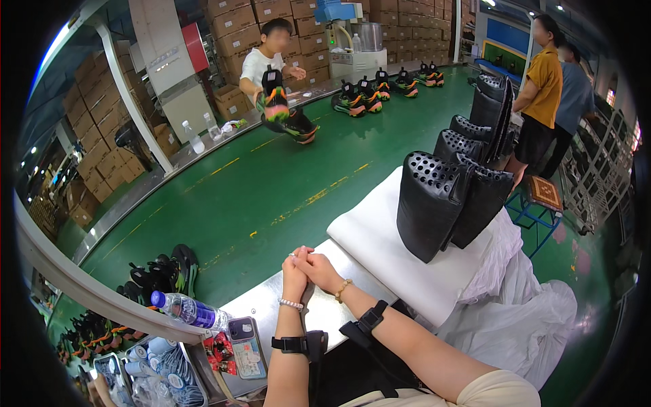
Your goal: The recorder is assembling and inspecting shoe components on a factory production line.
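My left hand [293, 277] and my right hand [319, 268] are clasped together, fingers closed round each other, over the near edge of a shiny metal table [325, 315]. No object shows in either. A beaded bracelet [291, 304] circles the left wrist, and another bracelet [343, 290] sits on the right. Beyond the right forearm a white sheet [380, 230] covers part of the table. Several black padded pieces with perforated tops [432, 203] stand upright on it.
A green conveyor belt [224, 197] runs past the table, carrying black-orange sneakers [349, 100]. Across it a person [261, 64] holds a sneaker [272, 102]. Left of me are a water bottle [190, 311], a phone [243, 330] and a tray of blue-white items [166, 366]. Workers [542, 78] stand right.
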`<state>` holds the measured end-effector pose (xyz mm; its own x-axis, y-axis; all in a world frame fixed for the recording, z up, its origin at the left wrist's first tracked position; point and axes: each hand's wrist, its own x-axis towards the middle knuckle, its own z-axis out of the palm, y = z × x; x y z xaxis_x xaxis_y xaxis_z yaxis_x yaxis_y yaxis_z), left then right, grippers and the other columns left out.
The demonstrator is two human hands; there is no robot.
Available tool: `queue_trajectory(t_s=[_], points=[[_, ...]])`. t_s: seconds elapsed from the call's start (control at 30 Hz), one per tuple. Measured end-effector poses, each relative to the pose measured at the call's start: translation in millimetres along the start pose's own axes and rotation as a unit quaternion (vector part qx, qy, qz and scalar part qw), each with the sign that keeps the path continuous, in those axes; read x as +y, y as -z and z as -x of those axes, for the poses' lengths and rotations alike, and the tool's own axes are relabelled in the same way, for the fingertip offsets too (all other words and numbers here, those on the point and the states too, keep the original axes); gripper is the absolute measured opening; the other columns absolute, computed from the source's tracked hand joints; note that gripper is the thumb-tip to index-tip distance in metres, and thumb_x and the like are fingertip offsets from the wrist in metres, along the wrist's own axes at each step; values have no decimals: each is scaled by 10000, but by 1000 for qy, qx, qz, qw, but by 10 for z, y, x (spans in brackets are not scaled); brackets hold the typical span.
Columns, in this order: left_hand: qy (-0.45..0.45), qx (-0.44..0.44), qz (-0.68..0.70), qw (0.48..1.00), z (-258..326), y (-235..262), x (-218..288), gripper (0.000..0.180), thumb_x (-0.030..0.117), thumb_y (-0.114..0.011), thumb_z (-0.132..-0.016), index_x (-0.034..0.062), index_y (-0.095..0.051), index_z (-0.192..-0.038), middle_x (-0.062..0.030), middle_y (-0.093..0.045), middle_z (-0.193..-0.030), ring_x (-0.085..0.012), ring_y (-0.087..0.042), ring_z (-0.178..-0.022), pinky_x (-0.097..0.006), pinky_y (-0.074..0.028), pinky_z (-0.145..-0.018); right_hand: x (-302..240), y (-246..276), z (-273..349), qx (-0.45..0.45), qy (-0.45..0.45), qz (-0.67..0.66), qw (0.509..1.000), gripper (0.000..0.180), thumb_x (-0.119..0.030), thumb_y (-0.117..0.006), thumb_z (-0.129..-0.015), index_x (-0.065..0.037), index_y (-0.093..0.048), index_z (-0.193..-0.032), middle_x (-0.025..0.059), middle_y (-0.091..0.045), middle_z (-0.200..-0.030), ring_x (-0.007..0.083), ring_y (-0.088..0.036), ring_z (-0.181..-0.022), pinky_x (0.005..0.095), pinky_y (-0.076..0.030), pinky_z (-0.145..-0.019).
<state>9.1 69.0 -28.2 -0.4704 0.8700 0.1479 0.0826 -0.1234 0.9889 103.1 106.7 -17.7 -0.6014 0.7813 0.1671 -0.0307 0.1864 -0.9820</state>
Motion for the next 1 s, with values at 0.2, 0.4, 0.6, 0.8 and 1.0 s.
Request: queue_trajectory(t_s=[0.2,0.4,0.6,0.8,1.0], points=[[27,-14,-22,999,28,10,98,338,252,-466,-986,-25,-637,-892,-21,-598,-756,-93,-528,-688,-240,-437,-608,1,1,4,6,16,-2,1000,473,-398,-547,-915,44,-647,-776,112,-599,-582,174,-571,-548,304,-435,-521],[-39,117,-63,990,37,-90,357,217,153,-514,-958,-31,-617,-1007,-79,-640,-940,-135,-584,-859,-271,-476,-759,19,-12,-6,-2,-12,-25,1000,484,-389,-514,-935,45,-644,-765,105,-578,-559,166,-557,-543,304,-433,-521],[-161,164,-169,959,-812,90,483,338,93,-582,-887,-18,-520,-1200,-144,-574,-1184,-225,-560,-1082,-338,-435,-943,34,29,-8,-1,-49,-65,997,475,-368,-441,-986,-5,-631,-746,-4,-473,-491,71,-427,-446,255,-343,-449],[-205,69,-376,901,-1852,-29,613,559,201,-667,-799,-17,-453,-1267,-199,-509,-1262,-368,-478,-1181,-403,-393,-1008,-21,82,-49,8,-4,45,999,405,-340,-459,-956,-29,-640,-771,112,-563,-592,221,-532,-551,340,-413,-556],[-172,4,-461,871,-2656,-104,258,716,293,-737,-763,-74,-432,-1298,-266,-489,-1286,-367,-488,-1200,-388,-401,-1015,-169,84,-50,-12,-56,121,991,344,-349,-469,-933,-60,-633,-845,185,-634,-780,393,-606,-762,468,-472,-671]])
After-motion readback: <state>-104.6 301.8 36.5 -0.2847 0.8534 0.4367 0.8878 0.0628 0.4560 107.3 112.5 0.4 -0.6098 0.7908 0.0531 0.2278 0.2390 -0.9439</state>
